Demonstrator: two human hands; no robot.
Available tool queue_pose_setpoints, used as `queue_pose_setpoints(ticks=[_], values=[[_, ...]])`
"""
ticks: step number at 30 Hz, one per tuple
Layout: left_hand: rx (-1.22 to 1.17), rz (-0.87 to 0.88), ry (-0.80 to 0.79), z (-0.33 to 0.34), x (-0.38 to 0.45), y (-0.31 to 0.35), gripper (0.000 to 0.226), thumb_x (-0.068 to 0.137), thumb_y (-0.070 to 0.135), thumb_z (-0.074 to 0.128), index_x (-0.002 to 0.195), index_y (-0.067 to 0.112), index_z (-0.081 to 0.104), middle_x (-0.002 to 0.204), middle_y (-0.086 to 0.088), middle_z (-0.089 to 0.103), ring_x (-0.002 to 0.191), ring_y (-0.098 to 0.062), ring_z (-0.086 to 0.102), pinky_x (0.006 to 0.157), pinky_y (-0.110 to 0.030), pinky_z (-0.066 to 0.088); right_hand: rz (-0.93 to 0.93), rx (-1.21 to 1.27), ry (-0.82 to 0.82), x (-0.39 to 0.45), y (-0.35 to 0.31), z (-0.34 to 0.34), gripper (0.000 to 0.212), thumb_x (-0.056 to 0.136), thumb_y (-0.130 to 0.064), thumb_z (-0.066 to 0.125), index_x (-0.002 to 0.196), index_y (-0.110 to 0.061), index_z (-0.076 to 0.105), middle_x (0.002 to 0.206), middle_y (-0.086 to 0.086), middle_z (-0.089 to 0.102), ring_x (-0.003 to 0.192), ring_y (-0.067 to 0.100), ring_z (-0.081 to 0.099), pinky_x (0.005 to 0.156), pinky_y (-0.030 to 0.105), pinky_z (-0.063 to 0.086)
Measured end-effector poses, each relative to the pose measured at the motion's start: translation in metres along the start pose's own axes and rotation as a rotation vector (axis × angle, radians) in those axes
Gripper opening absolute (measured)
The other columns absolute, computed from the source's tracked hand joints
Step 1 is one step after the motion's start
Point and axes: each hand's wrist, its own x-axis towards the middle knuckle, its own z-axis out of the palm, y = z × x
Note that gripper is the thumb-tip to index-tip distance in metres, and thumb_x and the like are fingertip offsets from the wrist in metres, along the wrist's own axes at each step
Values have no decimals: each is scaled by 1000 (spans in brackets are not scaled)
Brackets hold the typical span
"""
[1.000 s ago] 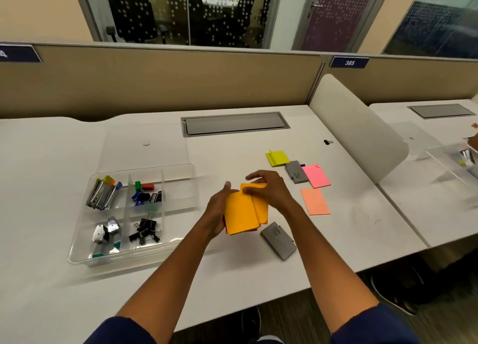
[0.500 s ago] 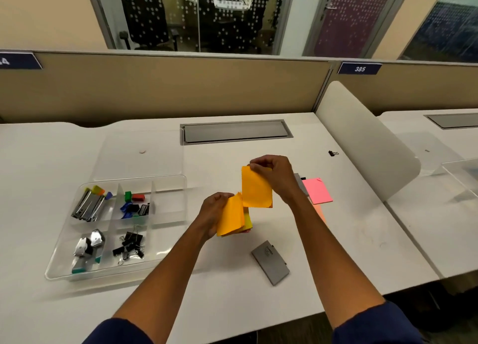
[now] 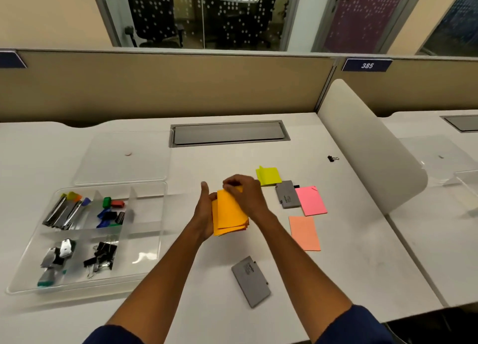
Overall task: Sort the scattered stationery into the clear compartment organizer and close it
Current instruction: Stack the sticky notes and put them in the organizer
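both hands (image 3: 207, 214) hold orange notes (image 3: 229, 214) above desk (image 3: 207, 279)

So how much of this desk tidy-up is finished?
Partly done: four compartments of the clear plastic organizer already hold clips. Both hands hold the orange sticky notes. Yellow, pink and peach notes, two grey cases and the flat lid remain.

We see orange notes (image 3: 229, 213) held at centre; the open organizer (image 3: 144, 240) at nine o'clock holds sorted clips (image 3: 101, 255).
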Motion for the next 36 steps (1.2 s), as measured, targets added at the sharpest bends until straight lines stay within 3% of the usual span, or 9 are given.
queue_pose_setpoints(ticks=[3,6,8,11,15,24,29,33,36], values=[[165,81,81,10,8,-2,45,93,55,47,118,20,59,121,-18,61,108,-38,61,94,-55,50,35,-2,-37,1,16,2,25,97,-24,53,115,-13,67,116,4,70,107,18,63,90,22,45],[314,174,148,13,18,-7,16,93,35,59,99,22,65,116,-12,60,91,-25,59,75,-36,53,89,134,131,10,31,-21,29,100,-21,47,123,-10,61,120,7,67,111,18,62,90,23,46],[333,162,155,18,24,-10,18,93,35,59,103,21,64,114,-8,57,93,-26,56,77,-37,51,194,30,300,20,57,-49,31,96,-16,53,126,-9,58,126,12,62,117,27,57,96,34,47],[344,161,165,25,34,-14,24,95,36,56,111,20,62,119,-7,53,100,-29,53,79,-38,49,552,-255,437,20,109,-97,48,90,-17,59,137,-15,46,140,13,46,129,35,43,104,47,39],[293,147,179,39,46,-21,24,94,36,56,110,19,62,118,-6,53,103,-31,52,85,-43,46,833,-348,229,3,154,-126,72,89,-29,61,147,-10,23,150,18,29,139,37,27,113,51,28],[315,131,173,62,65,-20,29,93,41,55,111,19,62,116,-6,53,101,-30,52,84,-42,45,879,-305,260,8,164,-128,49,85,-15,67,128,-5,44,132,21,46,123,40,45,102,47,40],[321,100,158,66,70,-22,31,94,45,52,110,19,60,116,-11,52,101,-33,52,84,-43,45,800,-162,330,7,162,-155,21,84,-4,62,103,2,67,107,22,68,98,37,63,74,34,48],[304,59,151,73,72,-25,40,97,50,42,112,18,59,122,-13,54,108,-37,54,92,-49,47,645,156,345,9,141,-170,22,85,-3,64,107,2,67,105,18,68,92,27,60,81,40,50],[213,9,118,80,70,-24,48,94,57,40,108,16,60,112,-14,59,96,-34,59,89,-48,48,538,468,193,10,113,-158,29,89,3,60,117,9,60,107,19,64,96,26,57,86,44,48]])
